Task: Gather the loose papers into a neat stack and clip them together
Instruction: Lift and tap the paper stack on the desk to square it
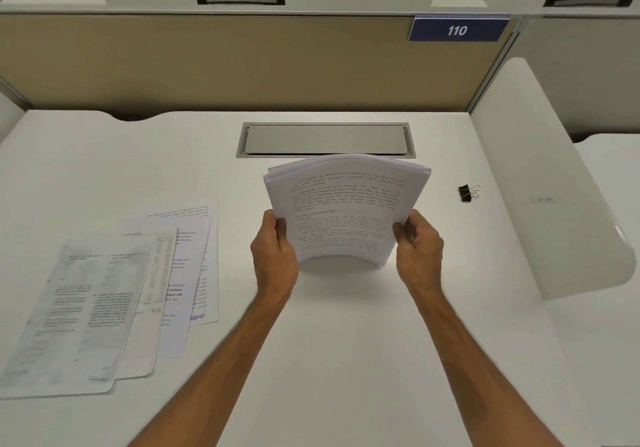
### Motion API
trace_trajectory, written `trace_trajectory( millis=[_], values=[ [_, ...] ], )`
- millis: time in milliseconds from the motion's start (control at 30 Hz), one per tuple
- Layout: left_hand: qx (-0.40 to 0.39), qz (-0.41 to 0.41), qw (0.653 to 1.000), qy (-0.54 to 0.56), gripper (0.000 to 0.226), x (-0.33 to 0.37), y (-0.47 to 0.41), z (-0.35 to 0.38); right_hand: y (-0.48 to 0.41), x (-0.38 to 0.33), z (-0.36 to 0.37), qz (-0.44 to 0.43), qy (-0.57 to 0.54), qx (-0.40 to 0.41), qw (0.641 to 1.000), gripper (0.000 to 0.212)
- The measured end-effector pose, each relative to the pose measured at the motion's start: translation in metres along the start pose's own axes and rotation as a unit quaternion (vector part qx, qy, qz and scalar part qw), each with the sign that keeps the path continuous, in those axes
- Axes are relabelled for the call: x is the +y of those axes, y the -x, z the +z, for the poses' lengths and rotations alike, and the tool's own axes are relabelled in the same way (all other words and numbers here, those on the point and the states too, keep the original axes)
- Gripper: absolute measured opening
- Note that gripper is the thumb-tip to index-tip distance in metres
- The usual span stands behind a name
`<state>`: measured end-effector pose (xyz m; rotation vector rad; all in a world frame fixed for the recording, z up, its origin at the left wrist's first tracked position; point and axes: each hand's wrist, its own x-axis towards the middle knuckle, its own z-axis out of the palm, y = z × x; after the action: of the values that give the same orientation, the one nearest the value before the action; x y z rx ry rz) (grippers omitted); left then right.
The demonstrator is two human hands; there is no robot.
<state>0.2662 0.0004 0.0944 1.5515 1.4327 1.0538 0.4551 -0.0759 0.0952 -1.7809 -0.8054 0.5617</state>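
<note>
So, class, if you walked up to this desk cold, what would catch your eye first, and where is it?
First, the bowed stack of papers held upright at the desk's centre, the left hand and right hand gripping its sides. Next, the loose sheets fanned untidily on the left of the desk. Then the black binder clip lying alone to the right, and the blue 110 sign on the partition.

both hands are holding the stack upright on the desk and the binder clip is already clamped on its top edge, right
Not quite. In the head view the binder clip lies loose on the desk, to the right of the stack, not on it. The left hand and right hand do hold the stack upright.
</note>
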Motion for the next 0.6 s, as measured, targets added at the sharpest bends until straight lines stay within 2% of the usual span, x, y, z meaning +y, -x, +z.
trace_trajectory(
  millis=[67,267,467,600],
  values=[
    [0.006,0.002,1.000,-0.001,0.016,0.000,0.000,-0.003,0.002,0.000,0.001,-0.005,-0.005,-0.012,1.000,0.024],
    [-0.047,-0.026,0.997,-0.053,0.014,-0.017,0.004,-0.003,0.007,0.011,0.006,0.019,0.015,-0.060,0.998,0.031],
    [0.008,-0.039,0.994,-0.098,0.018,-0.023,-0.001,-0.031,0.005,0.002,0.010,-0.009,0.015,-0.110,0.994,0.023],
    [0.021,-0.066,0.995,-0.072,0.016,-0.032,-0.006,-0.069,0.011,-0.004,0.028,-0.002,-0.018,-0.172,0.985,0.022]
  ],
)
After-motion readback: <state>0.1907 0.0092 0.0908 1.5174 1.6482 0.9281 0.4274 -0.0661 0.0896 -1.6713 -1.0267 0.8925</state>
